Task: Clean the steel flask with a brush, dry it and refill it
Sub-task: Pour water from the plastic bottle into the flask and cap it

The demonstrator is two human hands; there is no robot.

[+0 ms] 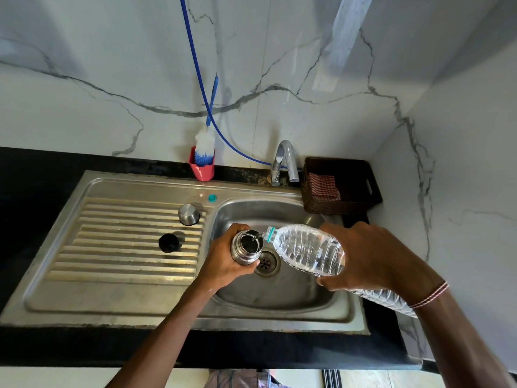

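On the ribbed drainboard (126, 236), near its right edge, I see a black stopper (168, 242). A steel cap (189, 214) sits just behind it. At the back edge of the sink stands a pink cup (203, 171) with the brush (205, 148) in it, bristles up. A small teal cap (212, 198) lies on the sink rim by the back left corner of the bowl.

My left hand (223, 266) holds the steel flask (246, 247) over the left side of the sink bowl (279, 292), fingers curled round its body. The flask is open on top. The tap (285, 161) stands at the back edge.

My right hand (372, 256) grips a clear water bottle (307, 249), fingers and thumb wrapped round it. The bottle is tipped, its mouth at the flask's mouth, and a thin stream of water runs in. A dark basket (363, 189) with a red checked cloth (323, 186) sits at the sink's back right corner.
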